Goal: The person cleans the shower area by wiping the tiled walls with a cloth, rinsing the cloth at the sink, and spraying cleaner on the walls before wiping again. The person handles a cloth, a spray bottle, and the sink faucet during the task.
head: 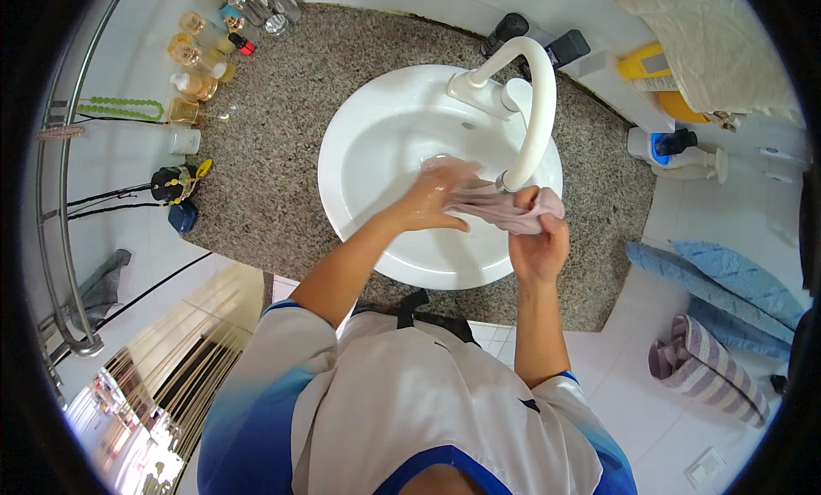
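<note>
My right hand [542,248] grips one bunched end of a wet-looking pale pink cloth [503,209] at the basin's right side. The cloth stretches leftward, below the spout of the white gooseneck faucet [544,110]. At the cloth's other end is my left hand [433,196], thumb and fingers spread, its fingertips blurred by motion. It does not appear to grip the cloth. Both hands are over the white oval washbasin [362,142]. A little water with foam [441,158] shows near the drain, partly behind my left fingers.
Speckled granite countertop [276,142] surrounds the basin. Several bottles [199,58] line its left edge. Black bottles [505,33] stand behind the faucet, and white pump bottles [686,158] are at the right. Blue towels [725,283] and a striped towel [705,366] hang at right.
</note>
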Available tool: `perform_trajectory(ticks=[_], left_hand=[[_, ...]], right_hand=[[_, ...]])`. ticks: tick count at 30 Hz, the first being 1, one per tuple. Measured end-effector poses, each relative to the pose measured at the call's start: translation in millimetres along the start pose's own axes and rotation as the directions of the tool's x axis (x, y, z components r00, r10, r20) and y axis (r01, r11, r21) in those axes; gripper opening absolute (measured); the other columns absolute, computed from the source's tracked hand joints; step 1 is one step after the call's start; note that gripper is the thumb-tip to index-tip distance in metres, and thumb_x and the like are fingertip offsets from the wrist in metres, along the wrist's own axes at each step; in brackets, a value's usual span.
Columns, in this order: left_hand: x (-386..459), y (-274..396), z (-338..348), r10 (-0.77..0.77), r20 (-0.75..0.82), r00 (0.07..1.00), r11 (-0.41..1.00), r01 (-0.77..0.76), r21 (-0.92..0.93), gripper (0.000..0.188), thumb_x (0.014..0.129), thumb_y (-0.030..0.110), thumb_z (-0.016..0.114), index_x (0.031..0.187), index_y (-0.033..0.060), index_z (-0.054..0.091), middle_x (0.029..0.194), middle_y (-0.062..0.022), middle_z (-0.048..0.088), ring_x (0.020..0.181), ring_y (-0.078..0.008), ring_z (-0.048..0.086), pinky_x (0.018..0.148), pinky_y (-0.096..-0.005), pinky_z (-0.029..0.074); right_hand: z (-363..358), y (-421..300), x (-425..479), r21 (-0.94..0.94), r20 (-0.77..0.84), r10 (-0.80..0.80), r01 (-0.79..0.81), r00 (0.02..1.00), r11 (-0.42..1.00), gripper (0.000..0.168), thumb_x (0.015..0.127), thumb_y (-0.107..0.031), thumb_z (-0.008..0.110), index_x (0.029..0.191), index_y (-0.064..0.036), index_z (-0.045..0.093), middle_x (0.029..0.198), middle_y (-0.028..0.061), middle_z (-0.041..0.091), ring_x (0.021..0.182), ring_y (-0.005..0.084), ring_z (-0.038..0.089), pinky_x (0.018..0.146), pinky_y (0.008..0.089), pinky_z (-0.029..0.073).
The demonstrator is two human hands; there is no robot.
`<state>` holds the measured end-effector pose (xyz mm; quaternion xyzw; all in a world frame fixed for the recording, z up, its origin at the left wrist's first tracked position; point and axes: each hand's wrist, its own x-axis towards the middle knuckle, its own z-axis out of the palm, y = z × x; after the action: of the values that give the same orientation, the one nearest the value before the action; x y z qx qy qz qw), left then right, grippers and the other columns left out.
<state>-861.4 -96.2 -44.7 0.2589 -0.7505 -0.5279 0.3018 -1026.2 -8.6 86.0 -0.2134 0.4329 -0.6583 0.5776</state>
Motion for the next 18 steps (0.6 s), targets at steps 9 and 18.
perform_trajectory(ticks=[9,18], left_hand=[[5,-54,27,-0.435,-0.089,0.896,0.842,0.369,-0.393,0.022,0.078,0.008,0.071,0.087,0.0061,0.051,0.077,-0.0029,0.054,0.076,-0.0110,0.052,0.068,-0.0324,0.051],[41,45,-7,-0.352,0.202,0.914,0.916,0.293,0.274,0.039,0.074,0.006,0.069,0.109,0.0059,0.050,0.100,-0.0200,0.065,0.100,-0.0398,0.062,0.081,-0.0474,0.048]], right_hand=[[-83,15,-13,0.307,-0.064,-0.036,0.054,0.997,0.950,0.029,0.086,-0.025,0.058,0.111,-0.009,0.059,0.113,0.0142,0.063,0.110,0.0287,0.057,0.100,0.0469,0.042],[-125,84,-7,-0.597,-0.289,0.457,-0.531,0.841,0.601,0.041,0.089,-0.015,0.063,0.128,-0.002,0.057,0.127,0.0155,0.059,0.112,0.0254,0.062,0.092,0.0338,0.049]])
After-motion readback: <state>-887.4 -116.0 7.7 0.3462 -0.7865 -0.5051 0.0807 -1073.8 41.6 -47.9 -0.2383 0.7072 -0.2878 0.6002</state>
